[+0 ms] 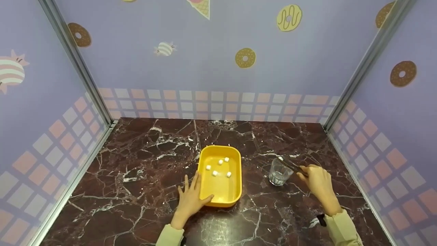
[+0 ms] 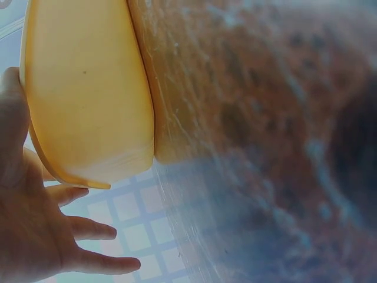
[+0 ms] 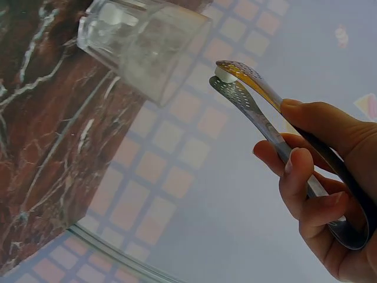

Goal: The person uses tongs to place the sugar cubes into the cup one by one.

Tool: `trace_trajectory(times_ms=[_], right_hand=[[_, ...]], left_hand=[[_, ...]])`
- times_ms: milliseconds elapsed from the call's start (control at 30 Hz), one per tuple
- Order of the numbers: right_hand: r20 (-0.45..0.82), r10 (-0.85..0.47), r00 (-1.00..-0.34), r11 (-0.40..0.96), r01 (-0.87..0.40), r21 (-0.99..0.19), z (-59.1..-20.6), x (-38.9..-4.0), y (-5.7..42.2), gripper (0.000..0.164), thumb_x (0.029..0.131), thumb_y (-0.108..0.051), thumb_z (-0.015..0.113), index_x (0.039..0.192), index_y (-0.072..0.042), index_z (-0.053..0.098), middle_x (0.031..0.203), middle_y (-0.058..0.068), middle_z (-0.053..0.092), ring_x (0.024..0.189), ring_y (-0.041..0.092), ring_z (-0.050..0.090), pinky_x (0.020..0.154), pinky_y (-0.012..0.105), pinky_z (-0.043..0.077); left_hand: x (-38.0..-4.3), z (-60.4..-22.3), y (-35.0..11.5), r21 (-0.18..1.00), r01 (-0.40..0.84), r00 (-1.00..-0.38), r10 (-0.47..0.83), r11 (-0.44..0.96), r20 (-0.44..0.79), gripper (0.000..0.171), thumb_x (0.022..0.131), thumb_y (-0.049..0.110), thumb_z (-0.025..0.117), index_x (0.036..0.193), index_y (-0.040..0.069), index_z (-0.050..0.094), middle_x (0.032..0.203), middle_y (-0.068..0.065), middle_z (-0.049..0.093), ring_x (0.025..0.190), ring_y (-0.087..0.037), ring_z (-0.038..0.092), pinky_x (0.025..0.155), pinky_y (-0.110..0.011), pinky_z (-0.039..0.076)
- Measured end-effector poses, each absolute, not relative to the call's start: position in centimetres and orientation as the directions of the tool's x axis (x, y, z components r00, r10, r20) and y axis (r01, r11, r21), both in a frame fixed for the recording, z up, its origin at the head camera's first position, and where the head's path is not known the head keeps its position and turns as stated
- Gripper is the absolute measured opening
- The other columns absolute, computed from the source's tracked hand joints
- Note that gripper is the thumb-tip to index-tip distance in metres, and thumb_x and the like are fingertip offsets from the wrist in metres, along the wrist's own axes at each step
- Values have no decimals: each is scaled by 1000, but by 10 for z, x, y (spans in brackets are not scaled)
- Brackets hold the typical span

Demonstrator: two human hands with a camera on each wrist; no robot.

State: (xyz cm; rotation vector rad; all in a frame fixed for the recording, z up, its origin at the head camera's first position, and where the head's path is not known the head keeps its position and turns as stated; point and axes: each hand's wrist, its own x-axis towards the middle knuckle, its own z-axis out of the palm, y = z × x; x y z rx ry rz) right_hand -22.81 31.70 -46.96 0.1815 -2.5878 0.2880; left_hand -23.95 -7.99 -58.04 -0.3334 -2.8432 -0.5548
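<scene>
My right hand (image 1: 319, 181) grips metal tongs (image 3: 268, 131), with the thumb on one arm and the fingers curled round the other. Between the tongs' perforated tips is a small white cube (image 3: 224, 74), held above the mouth of a clear drinking glass (image 1: 277, 176). The glass stands upright on the table. My left hand (image 1: 190, 201) has its fingers spread against the left side of a yellow rectangular tray (image 1: 222, 204), thumb over the near corner of its rim. Several white cubes (image 1: 215, 173) lie scattered on the tray's floor.
The dark red marbled table (image 1: 143, 177) has white veins. Purple panels with printed sweets form a back wall (image 1: 211, 68) and two side walls, joined by metal posts (image 1: 368, 61) at the far corners.
</scene>
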Motion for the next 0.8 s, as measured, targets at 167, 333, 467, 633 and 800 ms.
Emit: trace_trajectory(times_ms=[167,333,467,633,800], right_hand=[[508,-75,-858,963,-194,-185,-475,-226,320,17,70,-13,74,84,-3,72,68,12,64,55,35,59,43,45,44],[504,-73,-860,961,-196,-195,-476,-225,322,20,70,-14,74,88,-4,72,71,14,66,57,36,60,43,44,45],[496,-71,-865,964,-188,-189,-477,-223,323,21,71,-16,73,89,-5,72,70,12,65,52,31,59,40,40,43],[494,-70,-867,964,-186,-189,-475,-222,323,21,72,-16,72,90,-6,72,72,12,66,51,30,58,41,40,43],[490,-66,-869,965,-180,-189,-473,-221,323,22,72,-17,72,91,-5,72,72,12,66,53,32,59,42,42,44]], left_hand=[[-240,-582,-80,345,265,-949,180,900,259,91,74,61,56,140,5,27,147,-10,26,130,-48,19,91,-73,24],[-240,-581,-80,345,257,-952,175,903,251,91,74,61,55,141,6,26,147,-9,26,131,-48,18,91,-72,24],[-240,-579,-80,352,252,-955,172,902,243,91,74,61,55,141,6,25,147,-9,26,131,-47,18,91,-72,24],[-240,-578,-80,359,247,-958,170,900,232,92,74,61,55,141,6,24,148,-8,23,132,-47,15,91,-72,24],[-239,-578,-80,351,248,-957,173,903,231,92,74,63,53,141,6,25,148,-8,23,132,-47,16,91,-72,24]])
